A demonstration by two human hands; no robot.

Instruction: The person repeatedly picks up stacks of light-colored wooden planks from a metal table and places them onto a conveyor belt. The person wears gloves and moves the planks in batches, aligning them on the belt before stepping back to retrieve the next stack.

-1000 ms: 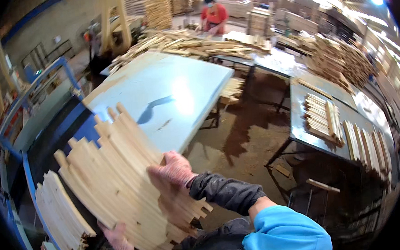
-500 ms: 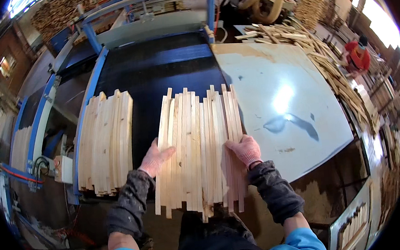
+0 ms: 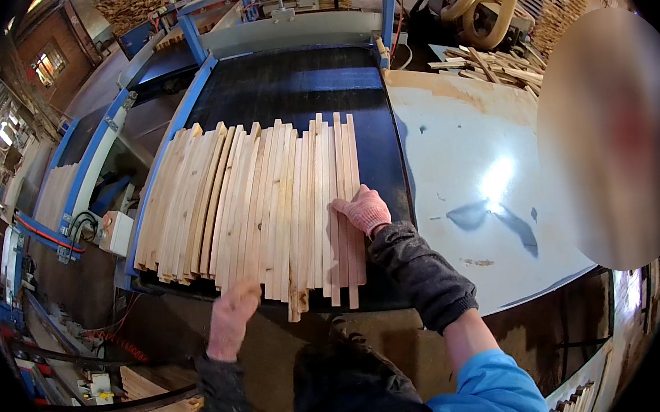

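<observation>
A row of pale wooden strips [image 3: 272, 203] lies side by side on the dark belt [image 3: 376, 156], their near ends uneven and hanging past its front edge. My right hand [image 3: 363, 209], in a pink glove, grips the right edge of the row, its thumb over the outer strips and its other fingers partly hidden. Just below the near ends, toward the left of the row, is my left hand [image 3: 234, 318], also gloved. Motion smears its fingers, and I cannot make out whether it touches the wood.
Blue frame rails [image 3: 190, 101] border the belt, with a crossbar at the far end. A pale sheet-topped table [image 3: 458, 165] adjoins on the right. Loose wood scraps [image 3: 481, 62] lie behind it. A white box [image 3: 117, 230] stands at left. A blurred oval hides the far right.
The held strips have moved left and away from me, onto the belt against the other stack. My left hand has come off their side and drawn back; my right hand stays on the right edge.
</observation>
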